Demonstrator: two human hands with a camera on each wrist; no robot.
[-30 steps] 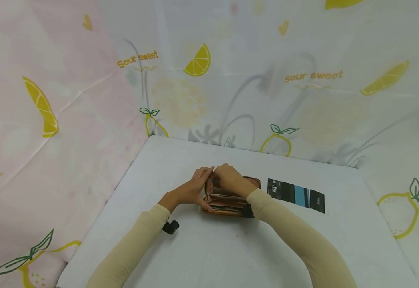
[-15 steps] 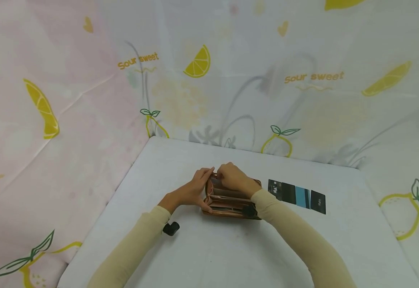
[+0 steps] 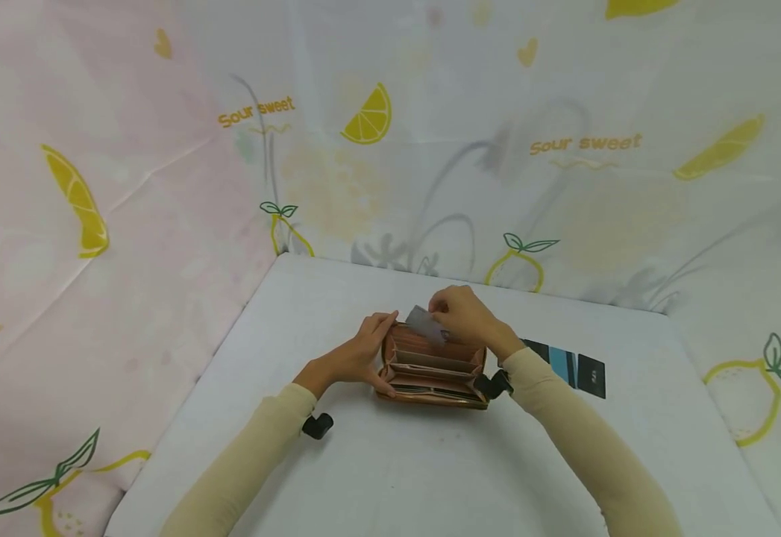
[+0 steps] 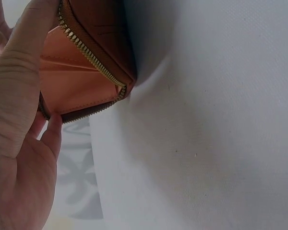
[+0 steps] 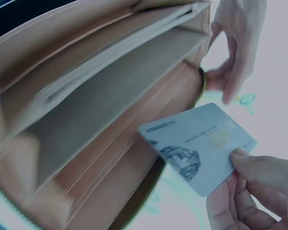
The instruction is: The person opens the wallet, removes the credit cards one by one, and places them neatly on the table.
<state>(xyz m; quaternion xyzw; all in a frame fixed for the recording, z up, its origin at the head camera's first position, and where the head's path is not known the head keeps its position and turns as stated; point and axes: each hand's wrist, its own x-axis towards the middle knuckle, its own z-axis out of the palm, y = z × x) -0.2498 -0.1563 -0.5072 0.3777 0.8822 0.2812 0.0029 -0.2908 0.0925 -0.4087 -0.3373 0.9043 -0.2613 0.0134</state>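
A brown zip-around wallet stands spread wide on the white table, its pink-tan inner compartments facing up. My left hand holds its left end, thumb at the near edge and fingers at the far edge. In the left wrist view, the brass zip teeth of the wallet show beside the thumb. Above the wallet's far side, my right hand pinches a silver-grey card between thumb and fingers. The right wrist view shows the card tilted, with dark printing on it, clear of the pockets.
To the right of the wallet lies a row of cards: a black one, a blue one and a dark one. My right forearm hides the row's left end. Patterned fabric walls enclose the table.
My right hand has come up and to the right, out of the wallet's far compartment, and the silver-grey card now shows in its fingers. The left hand stays in place.
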